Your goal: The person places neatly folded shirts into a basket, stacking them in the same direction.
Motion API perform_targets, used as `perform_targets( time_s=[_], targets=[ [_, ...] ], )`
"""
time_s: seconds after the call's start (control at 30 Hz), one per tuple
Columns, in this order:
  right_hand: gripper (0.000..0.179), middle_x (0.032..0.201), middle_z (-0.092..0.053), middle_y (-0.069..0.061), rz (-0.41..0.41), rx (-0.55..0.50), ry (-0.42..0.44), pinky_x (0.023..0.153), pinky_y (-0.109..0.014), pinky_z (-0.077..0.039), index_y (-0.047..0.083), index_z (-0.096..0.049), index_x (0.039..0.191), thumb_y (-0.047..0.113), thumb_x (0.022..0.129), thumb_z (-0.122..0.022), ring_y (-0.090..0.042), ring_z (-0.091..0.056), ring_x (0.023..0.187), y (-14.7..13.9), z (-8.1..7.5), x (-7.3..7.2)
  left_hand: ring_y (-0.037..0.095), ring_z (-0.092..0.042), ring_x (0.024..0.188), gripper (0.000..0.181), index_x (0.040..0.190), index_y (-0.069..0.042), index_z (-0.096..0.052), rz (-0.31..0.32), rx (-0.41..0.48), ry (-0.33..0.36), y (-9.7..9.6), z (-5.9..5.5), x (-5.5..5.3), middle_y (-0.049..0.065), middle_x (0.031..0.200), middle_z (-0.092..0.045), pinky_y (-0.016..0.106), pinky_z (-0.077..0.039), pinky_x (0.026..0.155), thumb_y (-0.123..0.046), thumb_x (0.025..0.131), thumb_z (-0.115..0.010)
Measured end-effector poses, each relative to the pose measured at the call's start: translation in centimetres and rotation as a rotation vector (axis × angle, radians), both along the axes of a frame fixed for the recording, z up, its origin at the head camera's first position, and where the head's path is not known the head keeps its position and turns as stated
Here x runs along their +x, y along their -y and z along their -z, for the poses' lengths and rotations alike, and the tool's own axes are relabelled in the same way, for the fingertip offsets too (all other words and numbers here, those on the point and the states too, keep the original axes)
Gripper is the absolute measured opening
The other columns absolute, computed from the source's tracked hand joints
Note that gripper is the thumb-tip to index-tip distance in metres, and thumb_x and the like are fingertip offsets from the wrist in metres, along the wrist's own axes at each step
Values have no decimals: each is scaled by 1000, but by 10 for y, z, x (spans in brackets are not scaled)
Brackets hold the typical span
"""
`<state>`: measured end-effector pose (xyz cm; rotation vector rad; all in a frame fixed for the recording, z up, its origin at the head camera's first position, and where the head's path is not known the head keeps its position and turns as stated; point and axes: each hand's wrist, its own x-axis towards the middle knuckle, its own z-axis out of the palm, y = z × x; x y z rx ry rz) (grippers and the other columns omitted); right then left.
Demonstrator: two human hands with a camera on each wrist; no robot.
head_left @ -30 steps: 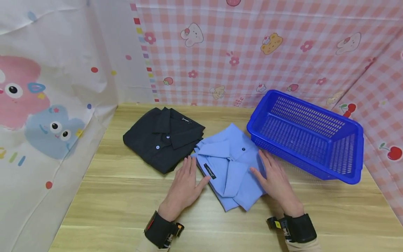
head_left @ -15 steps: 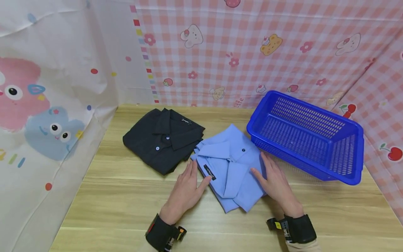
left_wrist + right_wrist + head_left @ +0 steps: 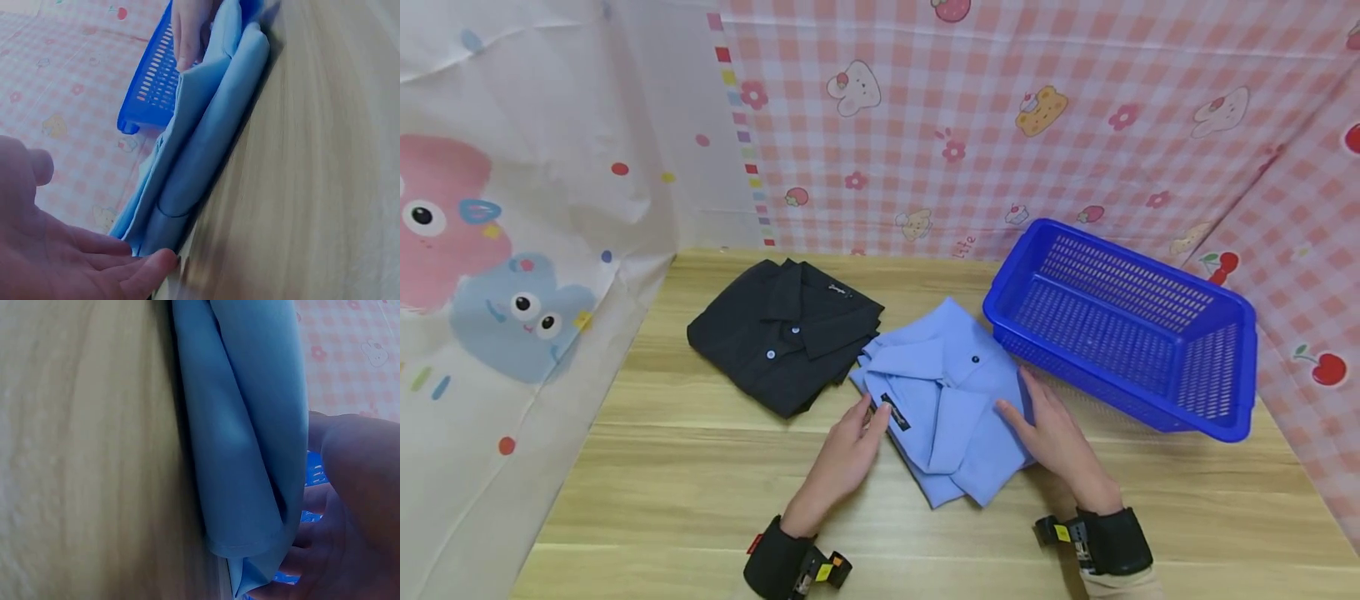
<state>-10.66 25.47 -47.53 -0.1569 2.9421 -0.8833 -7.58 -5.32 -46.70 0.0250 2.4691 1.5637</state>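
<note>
A folded light blue shirt (image 3: 955,400) lies on the wooden table, its collar and black label facing up. My left hand (image 3: 844,458) is at its left edge. In the left wrist view, the left fingers (image 3: 119,265) extend towards the lower corner of the folded shirt (image 3: 187,181), and the thumb stands apart from them. My right hand (image 3: 1060,433) lies along the shirt's right side, thumb over the top and fingers along the edge. The right wrist view shows its fingers (image 3: 312,534) behind the shirt's folded layers (image 3: 231,444).
A folded black shirt (image 3: 786,333) lies to the left, close against the blue one. Behind my right hand stands a blue perforated plastic basket (image 3: 1120,333). A pink checked cloth (image 3: 1000,125) hangs at the back, and a white printed cloth (image 3: 550,108) hangs at the left.
My left hand has shifted slightly down and turned, with its thumb now nearer the label. The right hand and both shirts stay nearly in place; the head view has shifted slightly.
</note>
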Motion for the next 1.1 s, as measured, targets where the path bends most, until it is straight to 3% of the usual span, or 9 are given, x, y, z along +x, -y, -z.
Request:
perform_targets(
  time_s=[0.23,0.4,0.7,0.93,1.1],
  targets=[
    [81,161,-25,-38,3,-11,33,118,-67,-26,-9,-22,159,47,108,-48,-56,-27,147,-2,-1,-1,38,-40,147,70,157,5,-34,-47,61,4,-3,3,-1,25,157,-43,53,-27,123,-46,110,-43],
    [81,162,-23,-37,-2,-38,34,119,-67,-25,-9,-20,160,46,108,-49,-56,-25,148,-4,-3,-1,37,-49,141,69,156,5,-36,-63,107,-5,-4,6,0,26,152,-50,54,-31,121,-45,110,-44],
    [81,164,-23,-34,-1,-76,40,119,-66,-24,-8,-21,160,47,108,-50,-54,-24,149,-6,-3,-2,34,-59,129,70,160,2,-29,-89,262,98,-8,3,6,25,158,-43,51,-45,112,-45,110,-44],
    [79,163,-25,-34,15,-100,25,119,-66,-24,-7,-24,160,46,107,-52,-54,-25,149,-6,-4,-2,36,-58,129,73,161,5,-20,-119,404,149,-13,0,7,30,162,-33,46,-51,106,-41,110,-45],
    [77,160,-33,-33,54,-175,32,119,-65,-27,-3,-25,161,46,108,-51,-51,-32,147,-7,-5,-1,36,-60,121,71,160,8,-17,-155,489,180,-17,3,8,33,159,-31,47,-53,103,-35,111,-45]
  ],
)
